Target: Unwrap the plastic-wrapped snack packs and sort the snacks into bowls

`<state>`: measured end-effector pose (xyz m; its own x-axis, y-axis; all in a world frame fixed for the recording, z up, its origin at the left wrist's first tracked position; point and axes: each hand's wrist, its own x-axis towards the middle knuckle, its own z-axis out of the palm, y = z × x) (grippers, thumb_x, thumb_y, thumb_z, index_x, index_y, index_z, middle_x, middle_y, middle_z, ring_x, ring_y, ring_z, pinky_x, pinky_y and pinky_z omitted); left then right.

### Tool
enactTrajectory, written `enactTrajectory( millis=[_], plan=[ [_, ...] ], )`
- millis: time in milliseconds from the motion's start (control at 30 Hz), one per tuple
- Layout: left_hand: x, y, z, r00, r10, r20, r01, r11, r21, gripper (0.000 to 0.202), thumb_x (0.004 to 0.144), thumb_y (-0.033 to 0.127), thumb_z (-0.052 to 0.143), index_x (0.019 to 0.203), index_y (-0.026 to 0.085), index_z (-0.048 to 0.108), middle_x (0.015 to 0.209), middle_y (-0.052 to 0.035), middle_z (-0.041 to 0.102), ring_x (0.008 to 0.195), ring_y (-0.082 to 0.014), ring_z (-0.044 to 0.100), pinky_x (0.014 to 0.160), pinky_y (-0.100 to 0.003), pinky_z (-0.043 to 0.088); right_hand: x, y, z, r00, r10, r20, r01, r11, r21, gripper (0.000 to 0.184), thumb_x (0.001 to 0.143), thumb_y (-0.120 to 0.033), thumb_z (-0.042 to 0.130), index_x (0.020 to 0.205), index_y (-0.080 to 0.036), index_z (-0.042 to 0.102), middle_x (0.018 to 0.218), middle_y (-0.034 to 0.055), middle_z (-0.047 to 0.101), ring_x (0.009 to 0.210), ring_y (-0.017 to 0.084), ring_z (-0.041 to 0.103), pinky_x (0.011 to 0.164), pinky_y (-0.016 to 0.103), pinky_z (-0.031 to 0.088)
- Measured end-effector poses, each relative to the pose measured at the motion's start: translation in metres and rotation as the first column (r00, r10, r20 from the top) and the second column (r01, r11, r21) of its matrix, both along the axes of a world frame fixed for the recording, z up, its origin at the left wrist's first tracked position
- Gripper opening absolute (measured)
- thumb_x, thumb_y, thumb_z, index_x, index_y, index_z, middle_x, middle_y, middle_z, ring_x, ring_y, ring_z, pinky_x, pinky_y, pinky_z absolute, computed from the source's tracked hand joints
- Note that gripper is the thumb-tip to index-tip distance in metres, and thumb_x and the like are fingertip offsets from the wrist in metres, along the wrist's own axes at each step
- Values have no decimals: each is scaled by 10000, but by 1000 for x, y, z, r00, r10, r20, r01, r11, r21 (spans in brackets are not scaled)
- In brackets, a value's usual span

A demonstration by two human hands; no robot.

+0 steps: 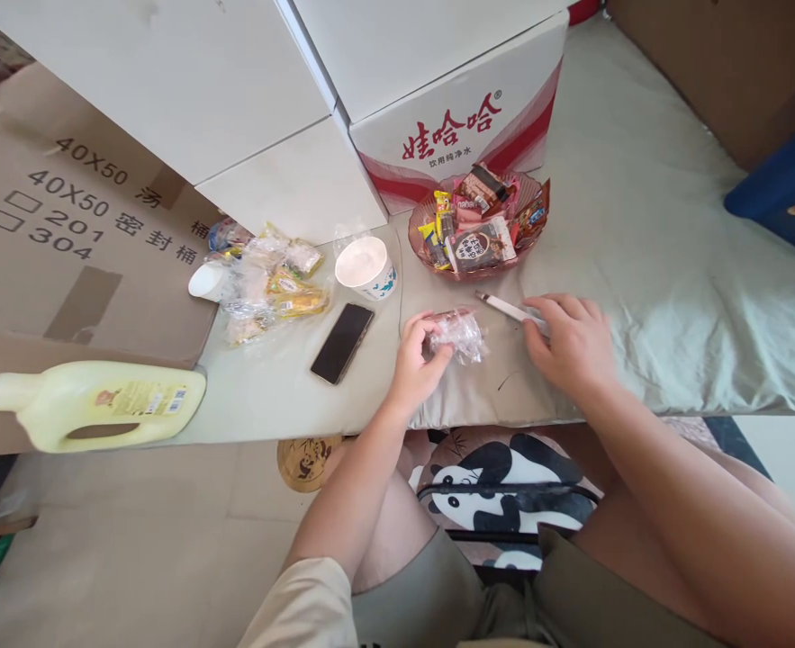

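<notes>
My left hand is closed around a crumpled clear plastic wrapper with a pinkish edge; whether anything lies inside it cannot be made out. My right hand grips a slim white stick-like tool with a dark brownish tip, its kind unclear. That tip points up and left, toward a pink clear bowl heaped with wrapped snacks. Both hands rest low over the cloth-covered surface, with a small gap between the wrapper and the tool.
Left of my hands lie a black phone, a white paper cup and a pile of plastic-wrapped food packets. A yellow jug lies at far left. Behind stand a printed water carton and a brown carton. A blue bin is right.
</notes>
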<state>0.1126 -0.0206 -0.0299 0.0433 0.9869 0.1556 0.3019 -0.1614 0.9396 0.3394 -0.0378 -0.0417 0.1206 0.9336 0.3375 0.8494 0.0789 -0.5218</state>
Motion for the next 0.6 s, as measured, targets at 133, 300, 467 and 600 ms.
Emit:
enactTrajectory(
  millis=[133, 300, 467, 600],
  plan=[
    [-3, 3, 10, 989, 145, -40, -145, 989, 16, 149, 772, 304, 712, 764, 208, 598, 970, -54, 626, 1001, -222, 616, 918, -353, 484, -7, -4, -3, 972, 218, -90, -213, 975, 61, 297, 929, -268, 501, 1164, -214, 675, 1156, 147, 684, 1033, 319, 621, 918, 496, 480],
    [-6, 8, 16, 878, 247, 409, 1, 856, -518, 243, 757, 399, 676, 776, 193, 548, 662, 21, 579, 565, -116, 576, 523, -232, 479, -21, -10, -3, 908, 409, -88, -404, 912, 69, 371, 911, -339, 566, 1262, -229, 609, 1279, 131, 663, 1212, 339, 589, 963, 493, 465],
    [-5, 8, 19, 858, 270, 437, 55, 798, -600, 259, 681, 355, 717, 791, 192, 548, 605, 31, 582, 490, -112, 577, 426, -207, 454, -28, -8, -2, 880, 433, -193, -431, 901, 56, 427, 899, -329, 559, 1307, -207, 593, 1085, 122, 723, 1031, 306, 658, 867, 451, 496],
    [-14, 14, 21, 882, 300, 364, -47, 824, -564, 272, 662, 369, 712, 776, 195, 537, 604, 35, 586, 470, -107, 566, 411, -199, 424, -18, -4, 0, 893, 396, -214, -401, 916, 18, 196, 908, -273, 505, 946, -237, 694, 853, 87, 700, 847, 260, 653, 794, 410, 499]
  ],
)
